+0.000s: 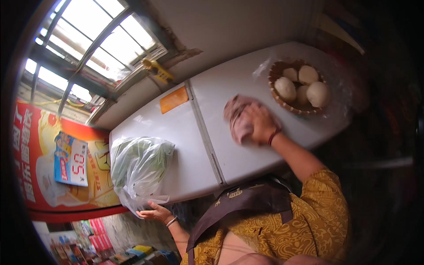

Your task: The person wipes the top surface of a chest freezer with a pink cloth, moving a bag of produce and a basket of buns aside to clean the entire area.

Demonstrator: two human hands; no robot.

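My right hand presses down on a crumpled pink cloth, its fingers spread over it. The cloth lies on the white lid of a chest freezer; hand and cloth are slightly blurred. At the freezer's front left edge, my left hand touches the loose end of a clear plastic bag, thumb apart from the fingers. Green contents, perhaps leafy vegetables, show through the bag. Beyond my right hand stands a round wicker basket of several pale, round buns, with thin clear plastic around it.
A metal seam divides the freezer top. An orange rectangular patch lies near its back edge. Behind are a wall and a barred window with a yellow object below it. A red printed poster borders the left end.
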